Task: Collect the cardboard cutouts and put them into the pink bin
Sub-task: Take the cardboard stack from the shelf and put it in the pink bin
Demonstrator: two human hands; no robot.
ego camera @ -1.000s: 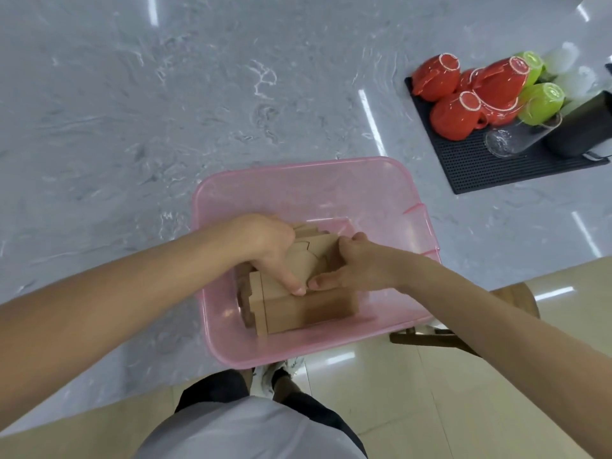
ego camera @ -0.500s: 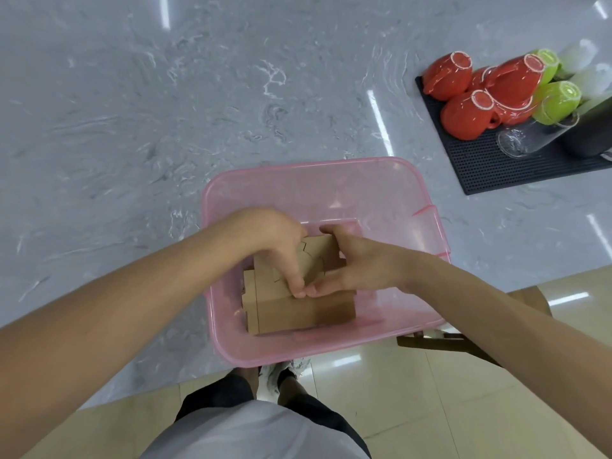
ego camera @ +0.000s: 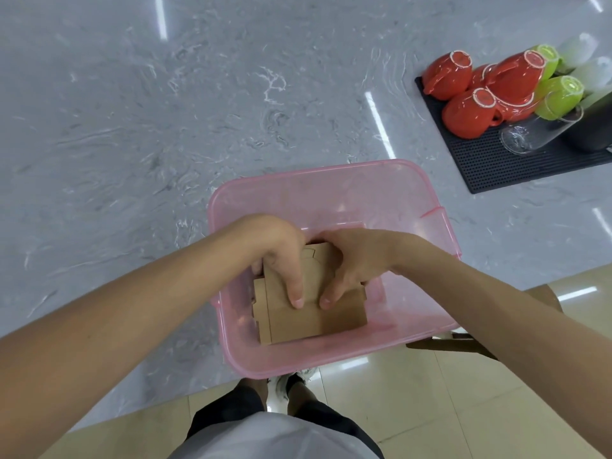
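Note:
A translucent pink bin (ego camera: pixel 331 180) stands at the near edge of the grey marble counter and overhangs it slightly. Inside it lies a stack of brown cardboard cutouts (ego camera: pixel 318 319) with notched edges, flat on the bin's floor. Both hands reach into the bin. My left hand (ego camera: pixel 281 256) grips the stack's left part, thumb pressed on top. My right hand (ego camera: pixel 351 263) grips the stack's right part, thumb also on top, a little apart from the left thumb. The far edge of the stack is hidden under my hands.
A black ribbed mat (ego camera: pixel 516 160) at the far right carries upturned red cups (ego camera: pixel 470 114), green cups (ego camera: pixel 559 97), a clear glass (ego camera: pixel 533 134) and a dark container (ego camera: pixel 596 127). A wooden stool (ego camera: pixel 463 342) stands below the counter edge on the beige tiled floor.
The cardboard stack has gone lower and now lies flat on the bin's floor. Both hands have followed it down, thumbs still on top.

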